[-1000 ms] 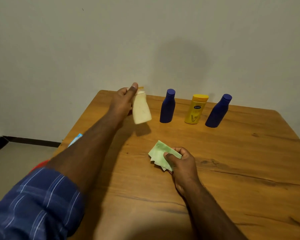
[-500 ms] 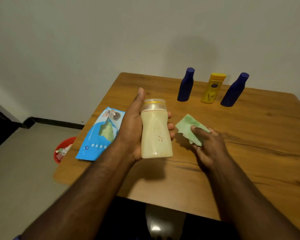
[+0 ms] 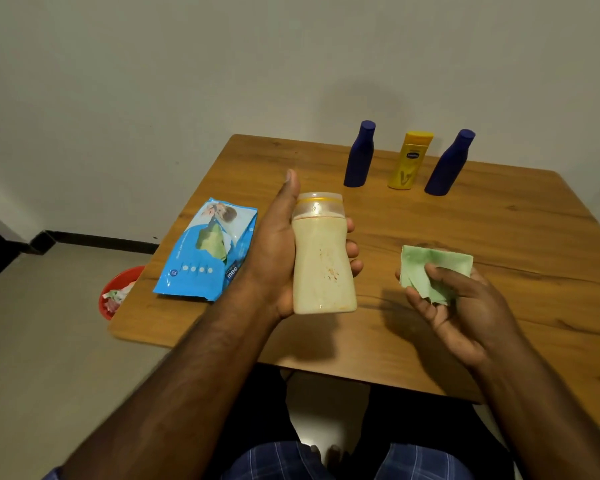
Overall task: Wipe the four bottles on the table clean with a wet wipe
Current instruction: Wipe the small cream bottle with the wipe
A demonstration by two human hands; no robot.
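Observation:
My left hand (image 3: 274, 251) holds a cream bottle (image 3: 323, 258) upright above the table's near left part, fingers wrapped behind it; small reddish stains mark its front. To its right my right hand (image 3: 454, 306) pinches a folded green wet wipe (image 3: 433, 268) between thumb and fingers, a hand's width from the bottle. At the far edge stand a dark blue bottle (image 3: 359, 155), a yellow bottle (image 3: 409, 161) and a second dark blue bottle (image 3: 449, 164) in a row.
A blue pack of wet wipes (image 3: 208, 251) lies on the wooden table (image 3: 499, 237) near its left edge. A red bin (image 3: 116, 291) with used wipes sits on the floor left of the table. The wall is close behind.
My left hand carried the cream bottle from the far row back toward me and holds it upright. My right hand with the wipe lifted off the table and shifted right.

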